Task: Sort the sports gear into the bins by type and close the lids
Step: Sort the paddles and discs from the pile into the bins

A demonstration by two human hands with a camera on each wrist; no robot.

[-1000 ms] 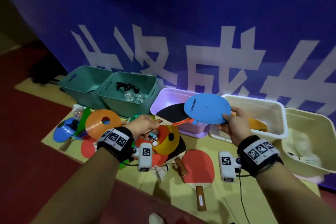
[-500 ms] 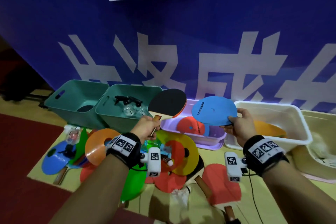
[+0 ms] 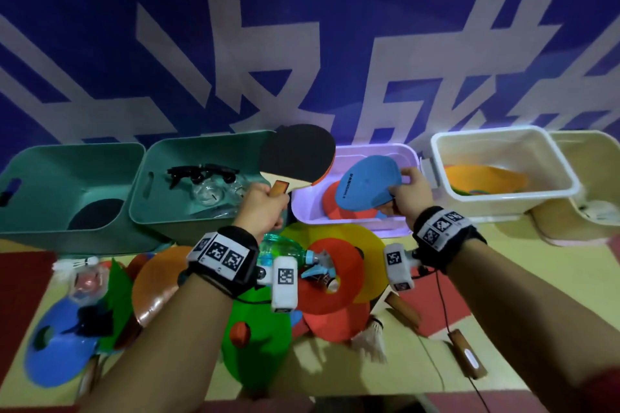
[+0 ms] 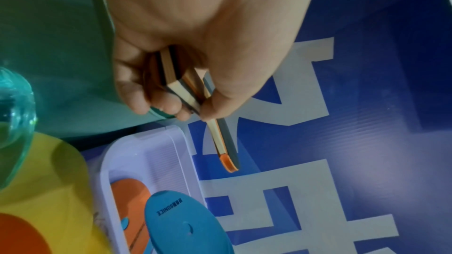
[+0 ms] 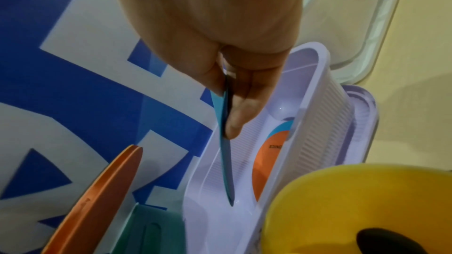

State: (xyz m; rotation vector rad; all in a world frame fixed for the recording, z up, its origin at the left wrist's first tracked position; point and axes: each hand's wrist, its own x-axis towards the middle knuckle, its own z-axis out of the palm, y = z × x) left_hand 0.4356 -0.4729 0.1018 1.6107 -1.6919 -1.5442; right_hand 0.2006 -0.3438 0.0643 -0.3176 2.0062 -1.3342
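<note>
Two hands: left point(image 3: 263, 208) grips black paddle point(image 3: 297, 152); right point(image 3: 411, 193) pinches blue paddle point(image 3: 367, 188) over lilac bin point(image 3: 349, 221).

Both forearms reach forward side by side, each with a black wrist band bearing square markers. The left hand point(image 3: 263, 208) is fisted, fingers point(image 4: 156, 101) and thumb curled round a handle, knuckles up. The right hand point(image 3: 407, 194) is raised slightly farther out, thumb over and fingers point(image 5: 238, 111) beneath in a flat pinch.
</note>
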